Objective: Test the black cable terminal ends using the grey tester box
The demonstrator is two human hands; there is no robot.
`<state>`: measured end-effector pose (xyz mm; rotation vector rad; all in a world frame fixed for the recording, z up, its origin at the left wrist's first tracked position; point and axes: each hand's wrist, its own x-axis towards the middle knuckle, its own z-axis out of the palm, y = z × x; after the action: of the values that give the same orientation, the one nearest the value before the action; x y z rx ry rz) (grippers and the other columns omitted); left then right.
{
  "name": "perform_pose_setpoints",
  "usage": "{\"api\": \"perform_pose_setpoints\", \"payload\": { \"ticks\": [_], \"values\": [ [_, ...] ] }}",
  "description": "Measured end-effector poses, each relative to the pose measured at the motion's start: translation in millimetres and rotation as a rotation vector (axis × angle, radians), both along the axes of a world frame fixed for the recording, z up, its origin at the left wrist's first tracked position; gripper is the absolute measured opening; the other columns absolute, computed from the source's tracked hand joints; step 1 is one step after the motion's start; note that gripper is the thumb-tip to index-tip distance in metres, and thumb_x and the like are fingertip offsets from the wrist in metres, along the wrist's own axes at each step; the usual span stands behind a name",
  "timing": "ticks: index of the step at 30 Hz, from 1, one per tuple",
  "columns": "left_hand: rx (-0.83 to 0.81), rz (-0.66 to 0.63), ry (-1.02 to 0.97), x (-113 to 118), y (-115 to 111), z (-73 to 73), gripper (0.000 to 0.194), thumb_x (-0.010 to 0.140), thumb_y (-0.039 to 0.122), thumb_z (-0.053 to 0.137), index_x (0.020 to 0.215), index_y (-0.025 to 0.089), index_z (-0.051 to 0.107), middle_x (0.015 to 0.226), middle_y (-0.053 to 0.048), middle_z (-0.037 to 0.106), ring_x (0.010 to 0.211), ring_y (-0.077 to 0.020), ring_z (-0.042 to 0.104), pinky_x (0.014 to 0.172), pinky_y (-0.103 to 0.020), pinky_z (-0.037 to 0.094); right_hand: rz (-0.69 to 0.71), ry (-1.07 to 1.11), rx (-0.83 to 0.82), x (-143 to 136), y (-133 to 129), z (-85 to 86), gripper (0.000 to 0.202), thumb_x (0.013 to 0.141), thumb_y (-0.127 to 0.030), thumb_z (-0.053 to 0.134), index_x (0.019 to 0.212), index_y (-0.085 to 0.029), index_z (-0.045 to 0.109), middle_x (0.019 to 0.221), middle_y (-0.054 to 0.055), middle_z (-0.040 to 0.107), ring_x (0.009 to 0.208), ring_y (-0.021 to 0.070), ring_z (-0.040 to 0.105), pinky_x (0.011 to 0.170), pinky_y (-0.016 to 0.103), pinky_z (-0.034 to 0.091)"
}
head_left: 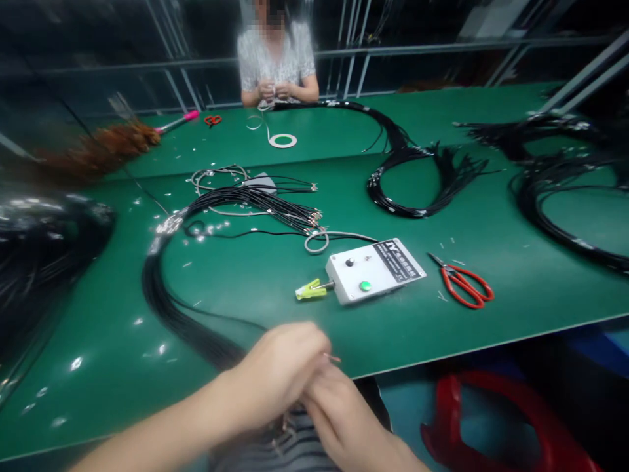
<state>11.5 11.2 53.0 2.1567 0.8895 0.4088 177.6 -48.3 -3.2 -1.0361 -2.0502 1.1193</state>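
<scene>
My left hand (289,364) and my right hand (339,400) are pressed together at the table's front edge, fingers curled and closed. A thin copper-coloured wire end (332,358) sticks out between them; the rest of what they hold is hidden. The long black cable bundle (164,298) curves round on the left and passes beneath my left forearm. Beyond my hands lies a white box (376,272) with a green button and a yellow-green clip (311,290). Red-handled pliers (466,285) rest to its right.
Across the green table (275,255) sits a person (278,62) handling a white strip. More black bundles (407,210) lie right and far left. A tape ring (284,141), red scissors (213,120) and a pink-handled duster (191,115) are farther back. A red chair (452,413) stands lower right.
</scene>
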Motion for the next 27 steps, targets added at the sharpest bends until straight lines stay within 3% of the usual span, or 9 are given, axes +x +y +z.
{"api": "perform_pose_setpoints", "payload": {
  "ticks": [2,6,10,14,19,27],
  "values": [
    [-0.095,0.125,-0.085,-0.5,1.1,-9.1,0.019,0.099,0.016,0.042,0.095,0.016,0.061,0.089,-0.004,0.062,0.083,-0.0154,0.057,0.075,-0.026,0.045,-0.064,0.058,-0.155,3.1,3.0,3.1,0.022,0.093,-0.016,0.049,0.104,-0.02,0.068,0.098,0.007,0.071,0.093,0.0208,0.065,0.085,0.035,0.05],
    [-0.161,0.305,-0.143,-7.3,0.3,-18.3,0.014,0.097,0.016,0.05,0.094,0.018,0.064,0.09,-0.002,0.066,0.084,-0.0138,0.06,0.077,-0.024,0.045,-0.363,0.324,-0.524,13.5,23.4,4.2,0.016,0.092,-0.032,0.06,0.094,-0.019,0.068,0.086,0.005,0.073,0.073,0.0147,0.065,0.068,0.026,0.049],
    [-0.144,0.404,-0.151,-7.5,-3.5,-18.7,0.012,0.095,0.018,0.055,0.09,0.019,0.066,0.085,0.0,0.068,0.078,-0.0126,0.06,0.073,-0.023,0.044,-0.406,0.61,-0.713,14.2,42.9,5.6,0.023,0.086,-0.041,0.068,0.088,-0.018,0.07,0.075,0.002,0.071,0.059,0.0087,0.057,0.055,0.02,0.039],
    [-0.157,0.44,-0.166,-5.5,-6.3,-20.2,0.013,0.094,0.02,0.056,0.086,0.018,0.066,0.081,0.0,0.068,0.074,-0.013,0.06,0.069,-0.024,0.044,-0.4,0.78,-0.867,7.4,50.3,6.7,0.025,0.078,-0.041,0.077,0.082,-0.017,0.07,0.07,0.0,0.068,0.058,0.0068,0.054,0.055,0.019,0.036],
    [-0.339,0.476,-0.258,-5.3,-9.0,-22.8,0.019,0.096,0.026,0.052,0.087,0.016,0.065,0.071,0.0,0.064,0.062,-0.0113,0.055,0.058,-0.021,0.042,-0.387,0.829,-0.989,1.0,49.2,1.2,0.028,0.073,-0.039,0.081,0.075,-0.015,0.067,0.065,-0.001,0.063,0.055,0.0061,0.05,0.053,0.019,0.032],
    [-0.47,0.532,-0.347,-3.2,-10.6,-26.4,0.02,0.096,0.029,0.053,0.086,0.015,0.063,0.066,0.0,0.06,0.059,-0.0099,0.052,0.055,-0.02,0.039,-0.446,0.829,-0.923,5.9,49.2,0.9,0.028,0.078,-0.043,0.076,0.086,-0.017,0.071,0.075,0.001,0.068,0.059,0.0077,0.053,0.056,0.021,0.035]
  ]
}}
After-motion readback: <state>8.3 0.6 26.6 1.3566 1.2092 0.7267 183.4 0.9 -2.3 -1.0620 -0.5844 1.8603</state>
